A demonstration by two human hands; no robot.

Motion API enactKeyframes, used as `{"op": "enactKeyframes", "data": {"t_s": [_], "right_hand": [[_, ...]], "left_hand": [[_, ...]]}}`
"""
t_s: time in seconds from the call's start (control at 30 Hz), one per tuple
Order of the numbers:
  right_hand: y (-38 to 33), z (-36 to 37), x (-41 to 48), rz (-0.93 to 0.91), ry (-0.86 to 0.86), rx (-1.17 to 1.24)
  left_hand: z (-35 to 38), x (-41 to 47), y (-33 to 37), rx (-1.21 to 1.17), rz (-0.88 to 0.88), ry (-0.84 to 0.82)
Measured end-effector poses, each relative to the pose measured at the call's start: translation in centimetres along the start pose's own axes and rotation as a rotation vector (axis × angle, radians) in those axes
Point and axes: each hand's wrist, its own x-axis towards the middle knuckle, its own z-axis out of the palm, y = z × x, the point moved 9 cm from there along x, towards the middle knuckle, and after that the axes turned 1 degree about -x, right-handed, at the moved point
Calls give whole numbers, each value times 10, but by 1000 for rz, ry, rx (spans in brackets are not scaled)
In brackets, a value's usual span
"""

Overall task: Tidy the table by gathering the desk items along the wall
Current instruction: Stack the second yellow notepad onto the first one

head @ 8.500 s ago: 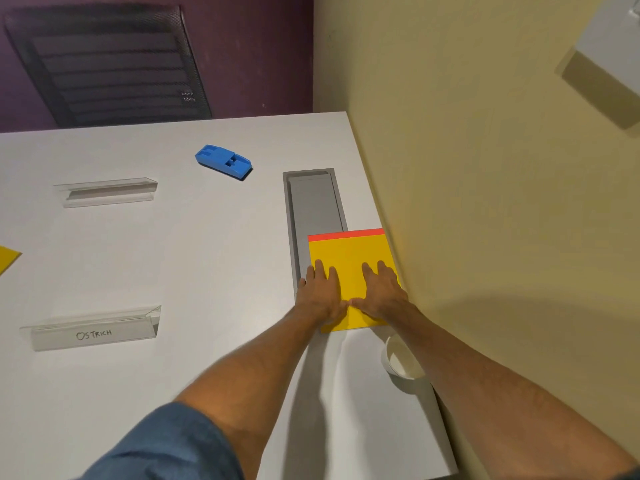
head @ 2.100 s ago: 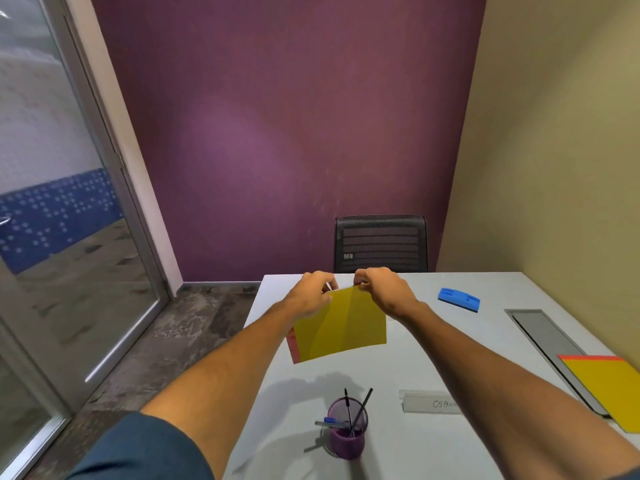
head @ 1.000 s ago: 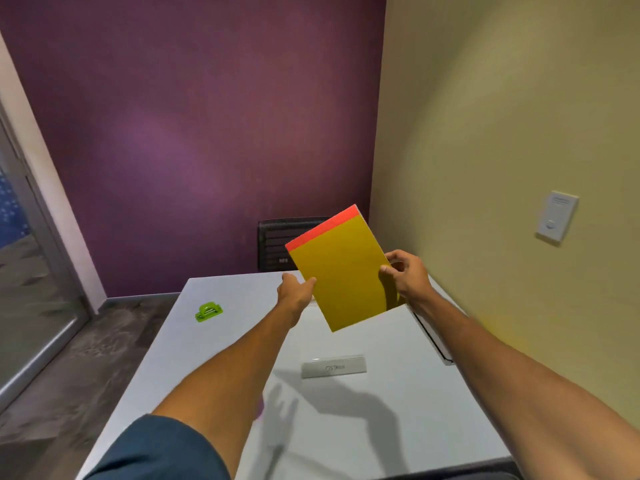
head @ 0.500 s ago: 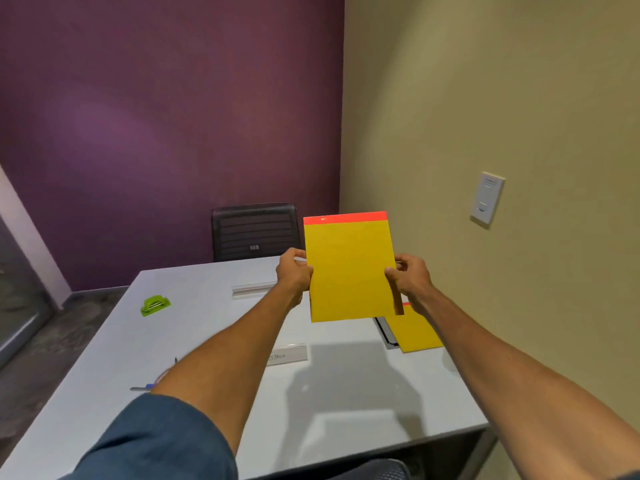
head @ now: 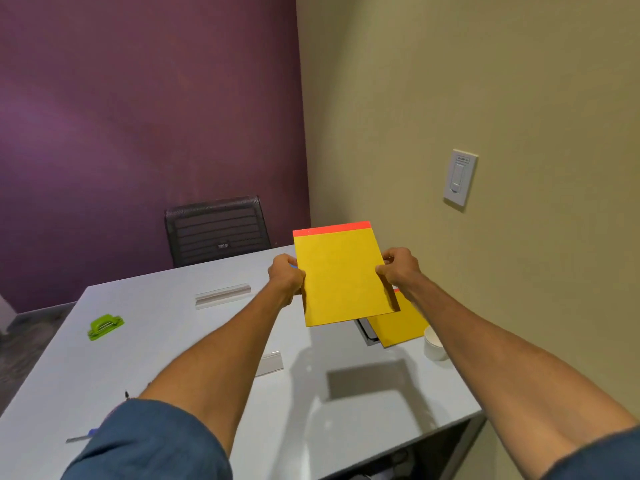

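A yellow notepad with a red top strip (head: 341,275) hangs in the air above the white table (head: 180,344), upright and facing me. My left hand (head: 285,278) grips its left edge and my right hand (head: 398,270) grips its right edge. Below it a second yellow notepad (head: 401,322) lies flat beside the beige wall (head: 485,98), partly hidden by the held one. A white cup (head: 434,344) stands by the wall just in front of that pad.
A clear name holder (head: 223,295) lies mid-table, and another (head: 270,364) peeks out beside my left forearm. A green stapler (head: 104,326) sits at the left. Pens (head: 83,438) show near my sleeve. A black chair (head: 216,232) stands at the far end.
The held pad has dropped lower and slightly right, toward the pad by the wall. My view has tilted down, and the white cup has come into sight.
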Motion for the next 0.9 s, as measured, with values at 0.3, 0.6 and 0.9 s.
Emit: {"op": "enactKeyframes", "data": {"t_s": [0.3, 0.6, 0.9], "right_hand": [[51, 4, 72, 86, -88, -100], [144, 39, 163, 154, -273, -226], [229, 79, 216, 192, -381, -362]], "left_hand": [[69, 53, -12, 70, -20, -58], [156, 109, -79, 91, -134, 0], [233, 149, -140, 256, -157, 35]]}}
